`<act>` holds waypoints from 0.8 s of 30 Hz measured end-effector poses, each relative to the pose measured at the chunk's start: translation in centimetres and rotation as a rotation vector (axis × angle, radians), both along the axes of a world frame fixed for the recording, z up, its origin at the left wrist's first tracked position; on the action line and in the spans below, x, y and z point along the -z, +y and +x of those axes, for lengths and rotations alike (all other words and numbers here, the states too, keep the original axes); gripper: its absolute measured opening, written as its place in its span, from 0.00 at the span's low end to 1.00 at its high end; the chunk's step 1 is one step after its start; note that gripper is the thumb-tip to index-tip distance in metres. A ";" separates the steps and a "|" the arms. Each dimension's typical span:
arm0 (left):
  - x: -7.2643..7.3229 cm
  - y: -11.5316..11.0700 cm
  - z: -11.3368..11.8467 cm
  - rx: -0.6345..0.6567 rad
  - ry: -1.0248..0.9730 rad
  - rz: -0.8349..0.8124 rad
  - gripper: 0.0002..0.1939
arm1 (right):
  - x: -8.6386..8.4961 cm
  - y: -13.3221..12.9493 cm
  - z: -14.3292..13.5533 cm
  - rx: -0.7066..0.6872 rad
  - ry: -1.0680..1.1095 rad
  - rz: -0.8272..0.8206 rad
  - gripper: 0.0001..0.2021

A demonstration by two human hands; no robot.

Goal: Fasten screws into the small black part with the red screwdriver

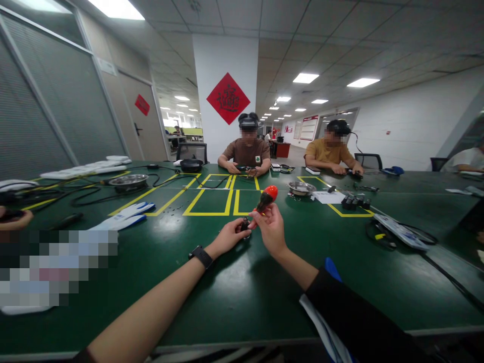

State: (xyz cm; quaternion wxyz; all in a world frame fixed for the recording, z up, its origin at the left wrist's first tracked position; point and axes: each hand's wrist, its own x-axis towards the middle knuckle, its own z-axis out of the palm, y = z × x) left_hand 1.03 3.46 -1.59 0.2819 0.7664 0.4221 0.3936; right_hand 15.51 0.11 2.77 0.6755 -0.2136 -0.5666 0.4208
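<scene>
My right hand point(271, 229) is closed around a screwdriver point(269, 194) with a bulbous red and black handle. The handle points up and away from me, while the tip is hidden near my fingers. My left hand point(230, 238) pinches a small black part with shiny metal bits point(245, 225) just above the green table point(219, 297). Both hands are close together, with the screwdriver's lower end beside the small part. Whether the two touch cannot be made out. A dark watch point(201, 256) is on my left wrist.
Metal bowls stand at the left point(130, 182) and right point(301, 188). Several black blocks point(355, 202) sit by white paper point(328, 197). White-blue gloves point(123, 217) lie left, a power strip point(401, 232) right. Co-workers point(247, 151) sit opposite; yellow tape point(206, 214) marks the table.
</scene>
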 end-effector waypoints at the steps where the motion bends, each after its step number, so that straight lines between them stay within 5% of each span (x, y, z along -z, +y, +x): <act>1: 0.0 0.0 0.0 0.002 0.005 0.003 0.15 | 0.1 0.0 0.0 0.003 0.015 -0.002 0.13; 24: 0.2 0.1 -0.1 0.012 0.003 0.020 0.16 | -0.2 -0.5 0.1 0.014 0.017 -0.005 0.18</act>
